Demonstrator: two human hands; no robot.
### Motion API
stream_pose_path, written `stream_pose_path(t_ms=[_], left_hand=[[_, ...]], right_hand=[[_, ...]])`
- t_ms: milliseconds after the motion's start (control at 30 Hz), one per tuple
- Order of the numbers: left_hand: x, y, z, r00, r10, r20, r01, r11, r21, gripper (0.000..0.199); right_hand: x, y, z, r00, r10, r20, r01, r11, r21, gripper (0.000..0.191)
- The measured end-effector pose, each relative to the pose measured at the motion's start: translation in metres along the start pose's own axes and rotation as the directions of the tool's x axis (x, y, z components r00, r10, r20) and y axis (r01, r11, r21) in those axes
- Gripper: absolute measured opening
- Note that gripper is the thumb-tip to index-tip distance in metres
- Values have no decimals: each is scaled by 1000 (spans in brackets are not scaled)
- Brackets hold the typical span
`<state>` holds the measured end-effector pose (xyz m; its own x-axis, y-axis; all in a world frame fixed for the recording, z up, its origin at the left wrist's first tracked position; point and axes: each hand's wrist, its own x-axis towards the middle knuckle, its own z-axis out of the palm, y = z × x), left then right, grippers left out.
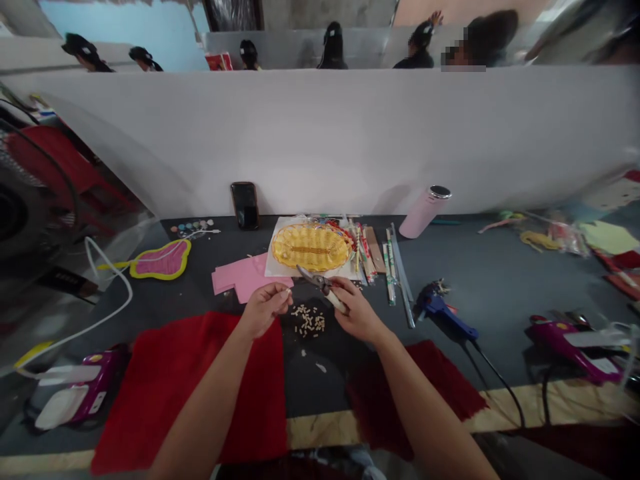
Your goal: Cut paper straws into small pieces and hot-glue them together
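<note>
Pruning shears (326,289) sit in the right hand (359,312), fingers curled around their grip; the left hand (264,310) pinches a small pale piece (289,292), apart from the shears. Loose pieces (309,321) lie scattered on the tabletop (320,393) between the hands, suggesting work partly done; the amount left cannot be told. Beyond them lies a yellow basket (313,247).

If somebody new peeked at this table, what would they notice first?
Probably the big, bright red cloth, spread at the near left side of the table, with the left forearm above it. Next might be the shiny yellow basket in the middle, on a white sheet. In front of it, the right hand holds cutters near scattered little pale bits.
</note>
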<state>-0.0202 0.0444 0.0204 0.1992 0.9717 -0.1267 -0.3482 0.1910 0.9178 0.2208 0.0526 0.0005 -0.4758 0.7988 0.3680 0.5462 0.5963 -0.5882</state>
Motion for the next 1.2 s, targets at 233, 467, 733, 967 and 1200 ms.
stream_pose_path(t_ms=[233,467,733,967,1200], left_hand=[[-1,5,-24,993,-115,37,114,993,21,28],[-4,2,-43,974,-178,142,167,982,85,24],[-5,0,-41,970,-150,190,139,988,69,27],[-7,2,-43,956,-230,184,204,968,147,27],[-7,2,-45,941,-257,220,208,952,222,23]], right_hand=[[0,-5,-5,990,-57,128,75,987,-141,51],[1,-11,-1,979,-68,195,102,980,-171,44],[2,-21,-3,978,-97,182,136,968,-213,44],[2,-22,-4,967,-60,248,126,958,-258,49],[2,-23,-4,960,-62,274,138,953,-270,48]])
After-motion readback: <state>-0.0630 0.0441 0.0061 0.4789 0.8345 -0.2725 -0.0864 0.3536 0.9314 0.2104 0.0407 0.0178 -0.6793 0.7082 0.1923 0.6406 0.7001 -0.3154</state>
